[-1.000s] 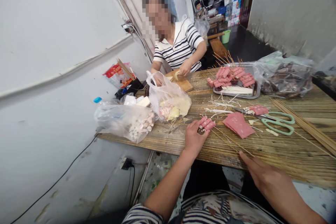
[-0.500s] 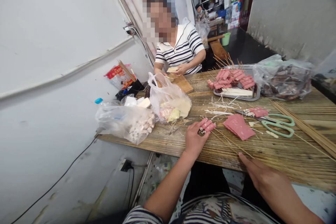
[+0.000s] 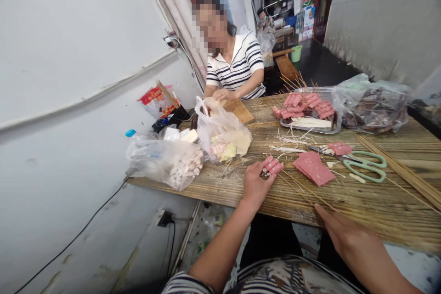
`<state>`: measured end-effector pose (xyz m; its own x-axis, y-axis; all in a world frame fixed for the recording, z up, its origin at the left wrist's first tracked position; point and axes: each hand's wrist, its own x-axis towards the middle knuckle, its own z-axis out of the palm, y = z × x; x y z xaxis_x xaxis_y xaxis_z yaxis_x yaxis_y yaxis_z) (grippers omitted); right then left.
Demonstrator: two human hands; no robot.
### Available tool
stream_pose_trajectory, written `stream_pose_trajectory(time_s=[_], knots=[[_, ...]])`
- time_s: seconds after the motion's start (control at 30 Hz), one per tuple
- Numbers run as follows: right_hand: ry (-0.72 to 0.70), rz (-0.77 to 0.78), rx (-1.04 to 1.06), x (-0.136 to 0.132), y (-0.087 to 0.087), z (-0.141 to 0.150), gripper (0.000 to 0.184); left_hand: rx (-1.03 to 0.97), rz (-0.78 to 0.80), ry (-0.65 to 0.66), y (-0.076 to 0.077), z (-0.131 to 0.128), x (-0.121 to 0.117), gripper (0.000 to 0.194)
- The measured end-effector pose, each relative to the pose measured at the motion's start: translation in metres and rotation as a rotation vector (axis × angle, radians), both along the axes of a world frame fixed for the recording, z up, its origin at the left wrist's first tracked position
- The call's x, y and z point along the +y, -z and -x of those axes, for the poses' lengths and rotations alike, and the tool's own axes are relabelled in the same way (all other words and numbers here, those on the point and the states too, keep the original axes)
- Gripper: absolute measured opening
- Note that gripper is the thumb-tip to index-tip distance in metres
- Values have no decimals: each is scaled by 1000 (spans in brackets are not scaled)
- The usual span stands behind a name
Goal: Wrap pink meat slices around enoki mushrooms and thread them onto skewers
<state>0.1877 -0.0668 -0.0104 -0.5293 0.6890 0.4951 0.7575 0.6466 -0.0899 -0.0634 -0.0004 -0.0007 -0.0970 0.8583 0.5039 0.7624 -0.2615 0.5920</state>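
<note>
My left hand [image 3: 255, 182] rests on the wooden table [image 3: 344, 197], fingers closed on a few pink meat rolls [image 3: 273, 165] threaded on thin bamboo skewers [image 3: 303, 189]. The skewers run back toward my right hand [image 3: 341, 229], which lies at the table's near edge with its fingertips pinching the skewer ends. A stack of pink meat slices [image 3: 313, 167] lies just right of the rolls. Green-handled scissors [image 3: 365, 164] lie beyond it.
A metal tray [image 3: 336, 125] holds finished skewers. Two plastic bags of food [image 3: 172, 161] [image 3: 223, 135] sit at the left, another bag [image 3: 374, 103] at the far right. Loose skewers [image 3: 399, 167] lie along the right. A person in a striped shirt [image 3: 234, 66] works at a cutting board [image 3: 239, 110] opposite.
My hands have stayed almost still on the rolls and skewers. The person opposite has moved their hands over the cutting board and shifted slightly. The view has tilted down a little.
</note>
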Motion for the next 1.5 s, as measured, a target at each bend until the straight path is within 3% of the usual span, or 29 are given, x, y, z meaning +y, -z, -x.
stream_pose_trajectory(time_s=[0.2, 0.47, 0.67, 1.17, 1.5], knots=[[3, -22, -38, -2, 2, -6, 40, -4, 13, -10, -1, 0, 0, 42], [18, 71, -35, 1, 12, -5, 43, 14, 6, -12, 2, 0, 0, 40], [15, 26, -33, 2, 8, -2, 44, 34, -15, -13, 2, 0, 0, 40], [-5, 113, -5, 7, 2, 9, 48, 35, -22, 26, 4, 2, 1, 45], [16, 82, -58, 11, 5, 14, 44, 114, -32, -10, 8, 4, 0, 36]])
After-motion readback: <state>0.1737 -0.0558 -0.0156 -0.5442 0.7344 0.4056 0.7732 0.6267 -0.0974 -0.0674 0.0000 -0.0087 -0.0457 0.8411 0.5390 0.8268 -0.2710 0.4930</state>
